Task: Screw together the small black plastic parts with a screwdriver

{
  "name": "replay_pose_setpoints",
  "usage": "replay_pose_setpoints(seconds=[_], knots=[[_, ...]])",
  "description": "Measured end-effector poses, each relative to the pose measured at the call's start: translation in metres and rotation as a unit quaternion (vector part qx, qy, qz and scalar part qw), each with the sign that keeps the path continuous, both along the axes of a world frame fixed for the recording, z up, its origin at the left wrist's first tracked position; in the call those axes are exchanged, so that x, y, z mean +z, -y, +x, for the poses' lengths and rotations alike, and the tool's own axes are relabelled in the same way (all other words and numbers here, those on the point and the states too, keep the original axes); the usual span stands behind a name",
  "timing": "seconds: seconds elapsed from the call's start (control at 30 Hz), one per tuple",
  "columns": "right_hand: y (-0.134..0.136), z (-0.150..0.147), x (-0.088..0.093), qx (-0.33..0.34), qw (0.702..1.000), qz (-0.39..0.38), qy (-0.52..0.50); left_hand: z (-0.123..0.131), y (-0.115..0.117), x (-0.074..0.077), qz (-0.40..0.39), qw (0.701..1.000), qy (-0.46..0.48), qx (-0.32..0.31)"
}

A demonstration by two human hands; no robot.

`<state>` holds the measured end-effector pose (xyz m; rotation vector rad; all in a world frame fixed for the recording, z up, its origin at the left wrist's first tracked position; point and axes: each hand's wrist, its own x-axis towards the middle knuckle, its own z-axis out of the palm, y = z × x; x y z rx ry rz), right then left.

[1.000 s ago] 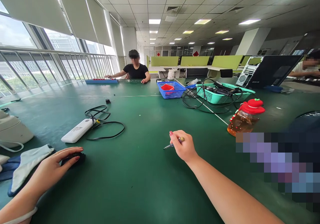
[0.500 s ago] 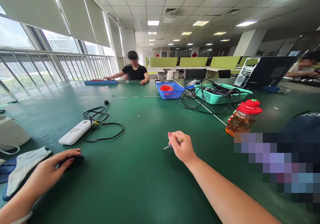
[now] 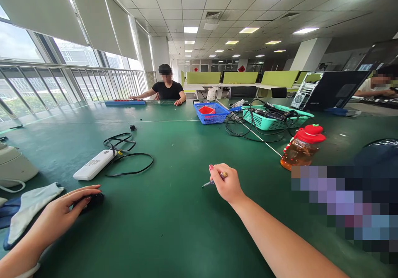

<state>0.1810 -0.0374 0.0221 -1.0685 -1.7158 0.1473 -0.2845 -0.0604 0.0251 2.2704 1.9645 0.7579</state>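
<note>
My right hand (image 3: 229,186) is closed in a writing grip around a slim pen (image 3: 207,184). The pen's thin point slants down to the left at the green tabletop (image 3: 168,220); whether it touches is hard to tell. My left hand (image 3: 60,211) lies over a small black object (image 3: 97,203), fingers along its top and thumb at its near side. Most of that object is hidden under the fingers, so its kind does not show. Just beyond my left hand lies a white power bank (image 3: 95,165) with a black cable (image 3: 137,171) looping to its right.
A blue and white cloth (image 3: 29,205) lies at far left, by a white device (image 3: 17,166). To the right stands a red-lidded bottle (image 3: 300,151). Beyond are a blue basket (image 3: 214,118) and a green basket (image 3: 267,123) with cables. A person (image 3: 168,89) sits opposite.
</note>
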Motion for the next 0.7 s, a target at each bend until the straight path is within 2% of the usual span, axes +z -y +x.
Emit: replay_pose_setpoints(seconds=[0.1, 0.2, 0.27, 0.37, 0.47, 0.53, 0.63, 0.7], knots=[[0.003, 0.003, 0.008, -0.003, 1.000, 0.026, 0.012, 0.000, 0.000, 0.000, -0.003, 1.000, -0.003, 0.002], [0.009, 0.007, 0.022, 0.003, 0.991, 0.106, 0.086, 0.000, 0.001, 0.000, -0.010, 1.000, -0.008, 0.004], [0.013, 0.010, 0.030, 0.018, 0.973, 0.158, 0.170, 0.000, 0.001, 0.001, -0.012, 1.000, -0.010, 0.003], [0.018, 0.010, 0.035, 0.049, 0.943, 0.176, 0.279, 0.000, 0.001, 0.001, -0.010, 1.000, -0.012, 0.005], [0.021, 0.008, 0.036, 0.049, 0.918, 0.198, 0.341, 0.001, 0.002, 0.002, -0.006, 1.000, -0.019, 0.010], [0.020, 0.009, 0.036, 0.016, 0.914, 0.216, 0.344, 0.002, 0.003, 0.003, -0.003, 1.000, -0.023, 0.010], [0.014, 0.013, 0.036, -0.098, 0.911, 0.266, 0.300, 0.004, 0.003, 0.005, 0.000, 1.000, -0.022, 0.007], [0.009, 0.016, 0.035, -0.165, 0.895, 0.308, 0.278, 0.005, 0.003, 0.005, -0.001, 1.000, -0.019, 0.006]])
